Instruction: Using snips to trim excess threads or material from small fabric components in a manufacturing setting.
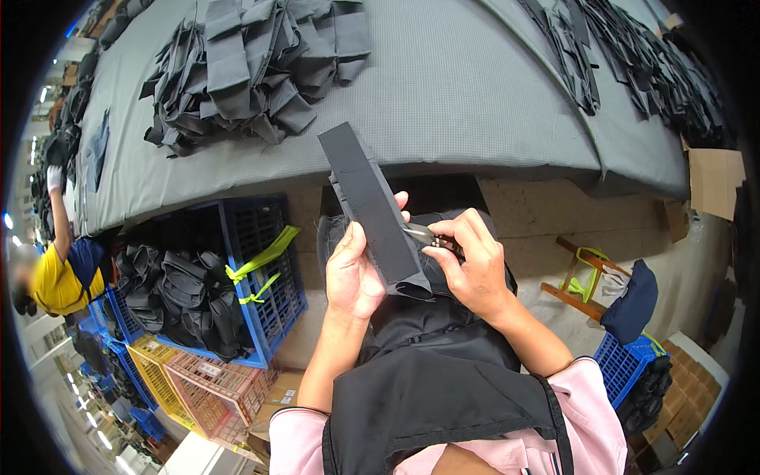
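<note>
Fingers [467,226] of the right hand [480,273] close around the dark handles of small snips [419,232], hiding part of the grip; the metal blades point left, at the long right edge of a fabric strip [370,207]. Whether the blades touch the cloth is hard to make out. The left hand [352,277] grasps the strip low down, thumb at its left side, the other fingers mostly hidden behind it, with tips showing past the right edge.

The strip is black, flat and long, slanting up to the left above the lap, with frayed edges and a loose flap along the left; its lower end gapes in a fold. Its top overlaps the front edge of the grey-covered surface [467,119] in view; contact there cannot be told.

Grey covering shows between a heap of dark pieces [253,71] and dark strips [645,75] cut off at the rim. Below that edge, a blue crate [269,269] stands left of the legs and a wooden stool [574,289] right, with floor [546,210] between legs and stool.
</note>
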{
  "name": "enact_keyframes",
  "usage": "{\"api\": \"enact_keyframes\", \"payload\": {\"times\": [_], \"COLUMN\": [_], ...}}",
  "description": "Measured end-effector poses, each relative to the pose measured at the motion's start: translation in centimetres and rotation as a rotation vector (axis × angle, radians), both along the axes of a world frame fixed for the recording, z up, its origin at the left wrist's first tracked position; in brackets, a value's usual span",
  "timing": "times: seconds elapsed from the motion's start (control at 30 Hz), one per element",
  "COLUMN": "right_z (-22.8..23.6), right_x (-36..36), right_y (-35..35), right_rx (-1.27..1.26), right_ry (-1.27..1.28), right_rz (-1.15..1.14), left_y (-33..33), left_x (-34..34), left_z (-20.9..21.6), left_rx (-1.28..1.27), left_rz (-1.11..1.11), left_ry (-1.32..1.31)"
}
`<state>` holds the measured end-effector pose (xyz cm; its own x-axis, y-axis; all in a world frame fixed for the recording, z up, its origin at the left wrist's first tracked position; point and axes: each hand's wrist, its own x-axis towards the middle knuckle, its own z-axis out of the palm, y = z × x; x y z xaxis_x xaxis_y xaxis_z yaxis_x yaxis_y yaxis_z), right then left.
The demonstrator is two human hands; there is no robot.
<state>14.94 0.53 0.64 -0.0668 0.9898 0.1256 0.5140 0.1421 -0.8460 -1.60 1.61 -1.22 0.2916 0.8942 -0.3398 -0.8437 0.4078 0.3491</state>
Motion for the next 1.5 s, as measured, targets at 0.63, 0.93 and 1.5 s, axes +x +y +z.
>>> {"api": "enact_keyframes", "payload": {"times": [0.63,0.93,1.5], "right_z": [0.2,0.2,-2.4], "right_x": [0.1,0.2,0.1], "right_y": [-0.7,-0.9,-1.1], "right_rx": [0.023,0.011,-0.551], "right_ry": [-0.041,0.071,0.722], "right_rz": [-0.003,-0.067,-0.200], "left_y": [-0.3,-0.5,-1.2], "left_x": [0.1,0.4,1.3], "left_z": [0.1,0.0,0.4], "left_rx": [0.000,-0.015,-0.040], "left_rz": [-0.004,-0.011,0.041], "left_ry": [0.057,0.078,0.246]}}
